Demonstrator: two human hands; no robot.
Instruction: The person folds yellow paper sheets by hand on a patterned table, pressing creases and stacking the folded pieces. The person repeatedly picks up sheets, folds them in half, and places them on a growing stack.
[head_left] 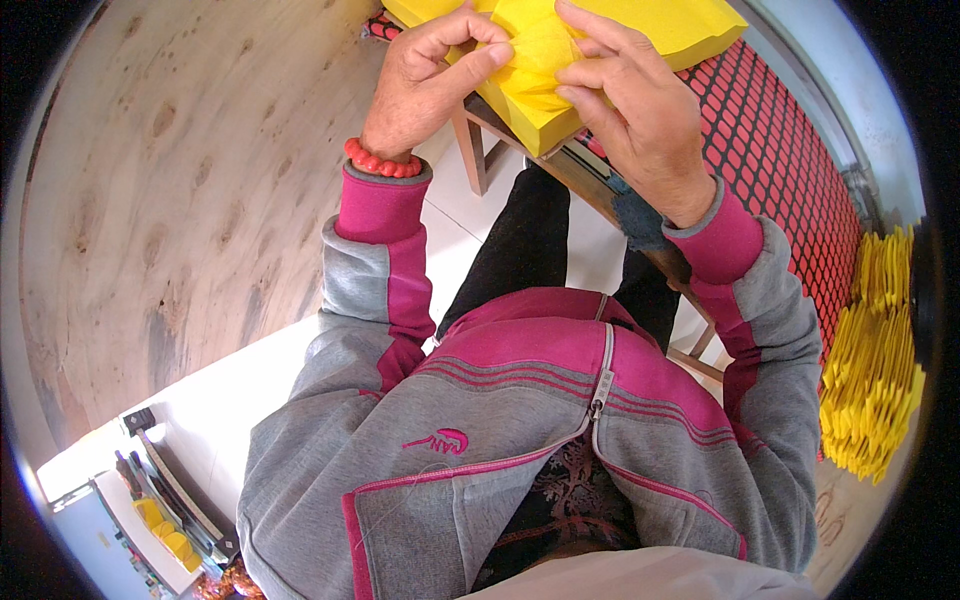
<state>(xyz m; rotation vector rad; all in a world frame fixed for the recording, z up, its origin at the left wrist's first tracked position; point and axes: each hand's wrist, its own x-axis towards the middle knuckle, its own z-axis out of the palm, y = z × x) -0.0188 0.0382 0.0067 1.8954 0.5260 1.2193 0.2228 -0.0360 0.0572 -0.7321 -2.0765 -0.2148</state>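
Hands work at the far edge of the view, over a thick stack of yellow paper sheets (640,40) on a small wooden surface (560,165). Left hand (425,85) has its grip closed, pinching the crumpled top sheet (535,55) between thumb and fingers. Right hand (635,100) curls its fingers onto the same sheet. Red mesh (790,160) lies to the right, with folded yellow pieces (875,370) piled beyond it.
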